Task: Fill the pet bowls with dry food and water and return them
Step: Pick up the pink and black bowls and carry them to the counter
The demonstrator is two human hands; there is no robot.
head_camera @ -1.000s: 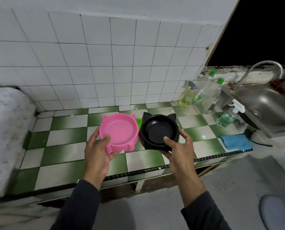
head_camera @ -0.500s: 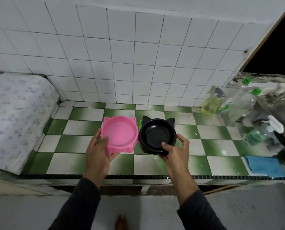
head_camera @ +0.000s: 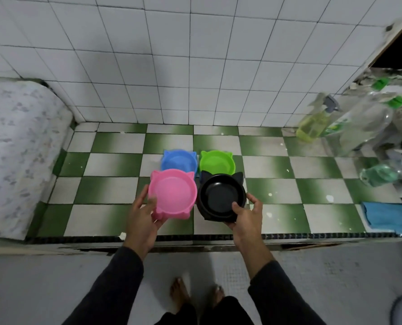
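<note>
Four bowls now in view vs two 1 s ago: blue bowl (head_camera: 178, 161) & green bowl (head_camera: 216, 162) on tiled counter (head_camera: 312, 188), revealed behind. Left hand (head_camera: 141, 218) grips pink bowl (head_camera: 172, 194), right hand (head_camera: 246, 215) grips black bowl (head_camera: 221, 197), both lower, nearer edge. All look empty; filling not started.

Four bowls sit grouped on the table (head_camera: 115, 214). Taking the near right bowl (head_camera: 222, 198) as landmark: another bowl (head_camera: 171, 193) lies just left, a third (head_camera: 217, 161) behind it, a fourth (head_camera: 178, 159) behind-left, bottles (head_camera: 359, 123) far right.
</note>
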